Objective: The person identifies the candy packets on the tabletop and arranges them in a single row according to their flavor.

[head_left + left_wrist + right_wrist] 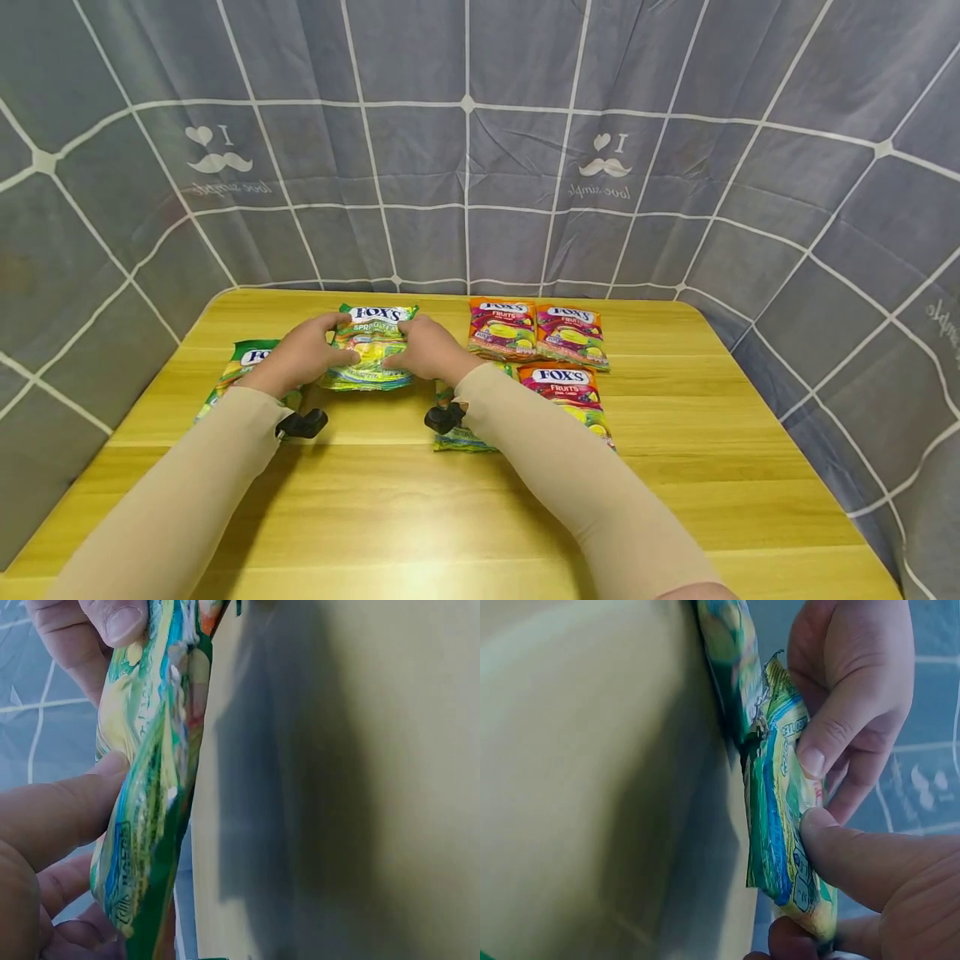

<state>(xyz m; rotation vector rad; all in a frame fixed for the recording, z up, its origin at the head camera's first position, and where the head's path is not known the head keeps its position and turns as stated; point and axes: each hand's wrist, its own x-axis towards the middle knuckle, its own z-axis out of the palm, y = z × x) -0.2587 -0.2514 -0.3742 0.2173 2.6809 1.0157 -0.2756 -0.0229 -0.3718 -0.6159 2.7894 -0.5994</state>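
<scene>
Both hands hold one green and yellow Fox's candy bag (372, 350) between them, at the back left of the table. My left hand (300, 354) grips its left side, thumb on the front and fingers around the edge. On the opposite side my right hand (433, 348) pinches it the same way. The wrist views show the bag (150, 780) raised over the wood, its shadow falling on the table. Another green candy bag (251, 358) lies at the left, partly behind the left forearm. A third green bag (465, 437) is half hidden under the right wrist.
Two red and orange Fox's fruit candy bags (502, 327) (572, 333) lie side by side at the back, right of centre. One more red bag (564, 387) lies in front of them, partly covered by the right sleeve. A grey checked curtain (465, 158) surrounds the wooden table (712, 450).
</scene>
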